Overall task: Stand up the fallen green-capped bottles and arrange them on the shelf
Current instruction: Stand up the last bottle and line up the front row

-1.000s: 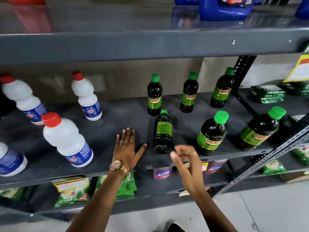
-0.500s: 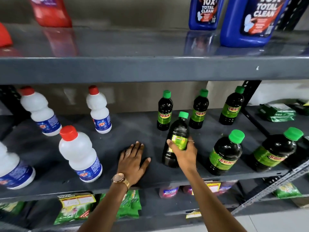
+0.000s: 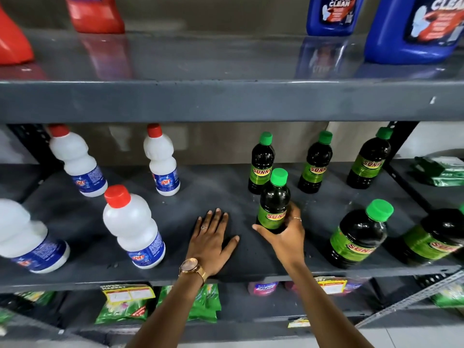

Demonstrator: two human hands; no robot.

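My right hand (image 3: 285,234) grips a dark green-capped bottle (image 3: 275,197) around its lower body and holds it upright on the grey middle shelf (image 3: 200,197). My left hand (image 3: 212,241) lies flat on the shelf just left of it, fingers spread, holding nothing. Three more green-capped bottles stand along the back: one (image 3: 261,163) right behind the held bottle, one (image 3: 316,163) in the middle, one (image 3: 369,159) at the right. Two others stand near the front right edge, a full one (image 3: 359,234) and one (image 3: 437,237) cut off by the frame.
Several white bottles with red caps (image 3: 134,227) stand on the left half of the same shelf. The shelf above (image 3: 226,101) carries red (image 3: 95,13) and blue jugs (image 3: 411,28). Green packets (image 3: 125,305) lie on the shelf below. A metal upright (image 3: 399,144) bounds the right side.
The bottle lay on its side a second ago. My right hand reached in, gripped it and tipped it upright. My left hand stayed flat on the shelf.
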